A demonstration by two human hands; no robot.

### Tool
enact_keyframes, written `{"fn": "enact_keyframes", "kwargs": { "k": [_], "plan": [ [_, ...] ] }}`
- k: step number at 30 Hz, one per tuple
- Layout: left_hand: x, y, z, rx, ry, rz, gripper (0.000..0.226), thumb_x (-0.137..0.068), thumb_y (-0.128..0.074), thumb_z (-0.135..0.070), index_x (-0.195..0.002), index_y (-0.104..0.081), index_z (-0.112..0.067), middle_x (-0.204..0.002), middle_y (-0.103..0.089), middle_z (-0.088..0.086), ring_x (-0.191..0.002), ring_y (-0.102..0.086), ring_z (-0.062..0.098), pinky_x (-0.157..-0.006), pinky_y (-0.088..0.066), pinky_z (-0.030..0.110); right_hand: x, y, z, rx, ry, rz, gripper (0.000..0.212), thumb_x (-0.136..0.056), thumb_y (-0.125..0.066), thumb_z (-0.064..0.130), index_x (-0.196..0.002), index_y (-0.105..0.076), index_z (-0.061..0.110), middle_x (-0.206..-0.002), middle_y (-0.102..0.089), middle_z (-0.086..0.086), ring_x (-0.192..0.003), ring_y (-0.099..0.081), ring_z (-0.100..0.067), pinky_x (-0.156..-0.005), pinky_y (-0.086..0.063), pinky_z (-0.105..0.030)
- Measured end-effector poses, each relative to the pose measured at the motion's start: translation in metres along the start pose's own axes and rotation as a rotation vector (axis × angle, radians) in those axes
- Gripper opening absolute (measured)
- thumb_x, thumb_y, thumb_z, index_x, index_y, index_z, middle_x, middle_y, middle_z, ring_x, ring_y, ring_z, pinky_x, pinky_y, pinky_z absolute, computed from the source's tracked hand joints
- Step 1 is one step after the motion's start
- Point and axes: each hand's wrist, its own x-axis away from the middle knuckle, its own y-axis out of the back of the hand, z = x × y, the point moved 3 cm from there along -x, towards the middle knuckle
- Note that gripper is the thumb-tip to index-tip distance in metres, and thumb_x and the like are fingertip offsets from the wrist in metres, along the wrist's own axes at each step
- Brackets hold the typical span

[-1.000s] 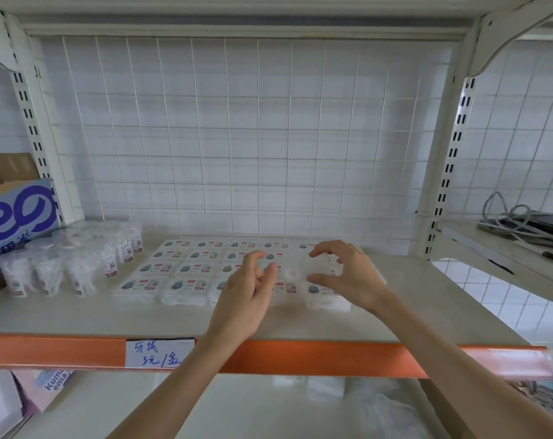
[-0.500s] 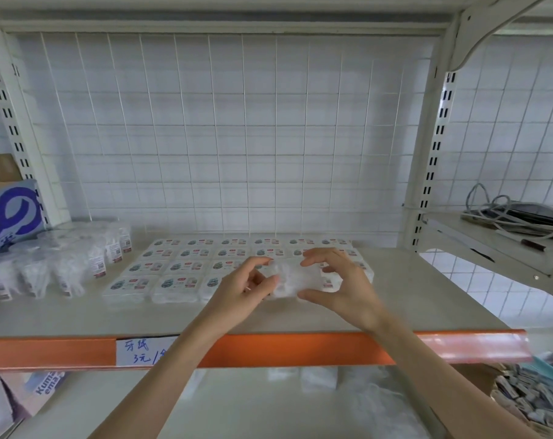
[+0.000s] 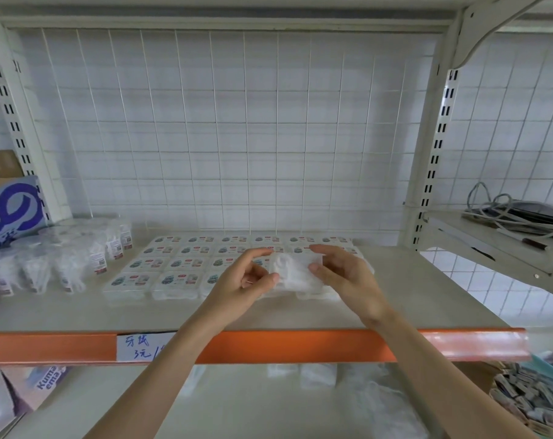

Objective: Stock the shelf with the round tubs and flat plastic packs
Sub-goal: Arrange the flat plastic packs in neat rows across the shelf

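Blurry pack (image 3: 295,270) pinched at both ends by curled fingers of left hand (image 3: 241,282) and right hand (image 3: 348,277), hiding some laid-out packs (image 3: 180,264) on the shelf (image 3: 427,296); label unreadable.

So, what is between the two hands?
A pale plastic pack, held at its ends by the left hand and the right hand, above the rows of packs. The head view shows it.

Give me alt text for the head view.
The left hand and right hand pinch one flat plastic pack by its ends, over rows of labelled flat packs on a shelf. Clear round tubs stand at the left; a handwritten price tag sits on the orange front edge.
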Motion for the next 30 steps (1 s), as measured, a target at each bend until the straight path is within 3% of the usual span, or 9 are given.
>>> {"fn": "enact_keyframes", "kwargs": {
  "k": [3,7,12,19,22,25,30],
  "plan": [
    [0.0,-0.001,0.0,0.039,0.04,-0.038,0.035,-0.094,-0.061,-0.031,-0.128,-0.052,-0.028,-0.091,-0.069,-0.002,-0.081,-0.068,0.013,-0.075,-0.054,0.024,0.001,0.003,0.002,-0.058,0.013,-0.049,0.038,-0.089,-0.071,0.011,-0.125,-0.063,0.021,-0.092,-0.07,0.009,-0.085,-0.065,-0.006,-0.077,-0.052,-0.022],
    [-0.001,0.0,0.004,0.017,0.137,-0.072,0.028,-0.1,-0.046,-0.041,-0.116,-0.057,-0.02,-0.077,-0.064,0.004,-0.063,-0.062,0.019,-0.065,-0.053,0.039,0.002,0.0,0.003,0.06,0.084,-0.028,0.038,-0.089,-0.07,0.007,-0.117,-0.064,0.032,-0.112,-0.069,0.007,-0.096,-0.067,-0.007,-0.086,-0.052,-0.022],
    [0.001,-0.002,-0.003,0.162,0.218,0.006,0.037,-0.097,-0.04,-0.053,-0.114,-0.056,-0.024,-0.078,-0.068,0.011,-0.058,-0.06,0.027,-0.052,-0.051,0.033,0.006,-0.005,0.007,0.275,0.272,0.033,0.044,-0.082,-0.075,-0.001,-0.105,-0.067,0.035,-0.113,-0.065,0.004,-0.108,-0.062,-0.004,-0.094,-0.048,-0.017],
    [0.002,0.0,-0.003,0.229,0.25,0.033,0.029,-0.095,-0.061,-0.025,-0.124,-0.057,-0.023,-0.104,-0.068,0.016,-0.071,-0.069,0.031,-0.059,-0.055,0.032,0.004,-0.005,0.006,0.32,0.25,0.084,0.048,-0.08,-0.076,-0.001,-0.102,-0.07,0.041,-0.135,-0.051,0.013,-0.129,-0.047,0.0,-0.099,-0.046,-0.017],
    [0.001,0.003,-0.001,0.26,0.209,0.007,0.034,-0.093,-0.064,-0.016,-0.126,-0.057,-0.024,-0.104,-0.066,0.014,-0.076,-0.069,0.029,-0.067,-0.057,0.033,0.005,-0.006,0.006,0.282,0.199,0.099,0.05,-0.08,-0.076,-0.002,-0.109,-0.067,0.036,-0.136,-0.053,0.012,-0.118,-0.057,-0.003,-0.093,-0.049,-0.018],
    [0.0,0.005,0.001,0.271,0.16,-0.007,0.037,-0.092,-0.064,-0.01,-0.126,-0.058,-0.023,-0.091,-0.066,0.014,-0.077,-0.068,0.027,-0.073,-0.058,0.036,0.005,-0.008,0.004,0.087,0.035,0.13,0.051,-0.084,-0.075,0.004,-0.124,-0.056,0.029,-0.119,-0.068,0.009,-0.096,-0.069,-0.015,-0.084,-0.053,-0.023],
    [0.0,0.003,0.001,0.225,0.106,0.063,0.038,-0.094,-0.061,-0.01,-0.128,-0.058,-0.027,-0.093,-0.066,0.015,-0.082,-0.068,0.025,-0.079,-0.057,0.032,0.003,-0.007,0.007,0.056,0.009,0.048,0.035,-0.095,-0.062,0.014,-0.126,-0.055,0.027,-0.114,-0.069,0.008,-0.08,-0.063,-0.006,-0.069,-0.05,-0.023]
  ]
}}
